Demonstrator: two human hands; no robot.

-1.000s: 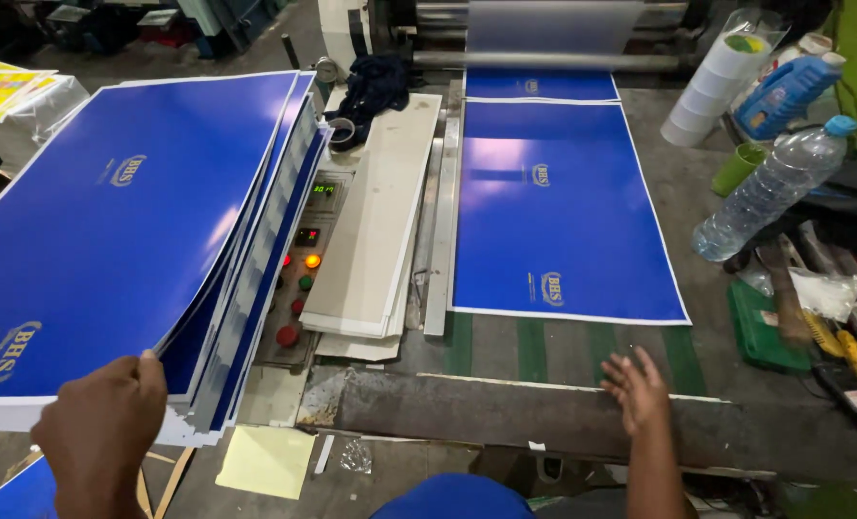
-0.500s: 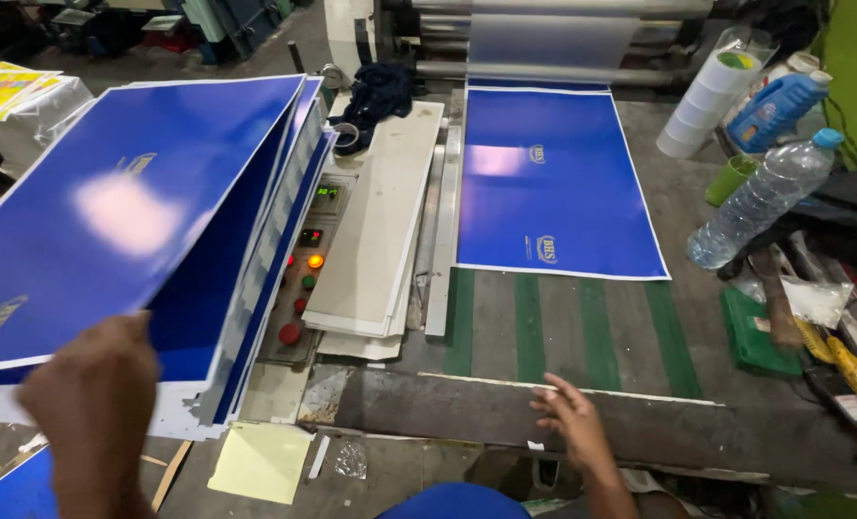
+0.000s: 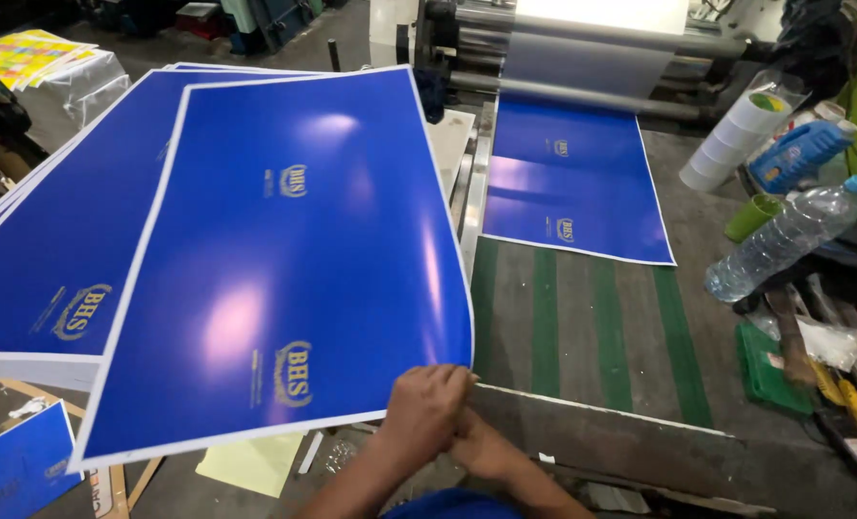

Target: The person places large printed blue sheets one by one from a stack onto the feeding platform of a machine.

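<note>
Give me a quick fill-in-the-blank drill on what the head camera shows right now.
1. Both hands grip the near corner of a glossy ____ sheet.
2. Another sheet lies on the belt with ____ stripes.
3. The clear plastic bottle has a ____ cap.

Missing words: blue; green; blue

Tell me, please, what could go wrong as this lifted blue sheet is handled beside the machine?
1. Both hands, left hand and right hand, pinch only one corner of the lifted sheet; most of it hangs unsupported, so it may sag, crease or slip.
2. Another sheet lies on the belt at the rollers; laying the lifted one down too soon could overlap it.
3. A bottle lies at the belt's edge and could roll on.
</note>
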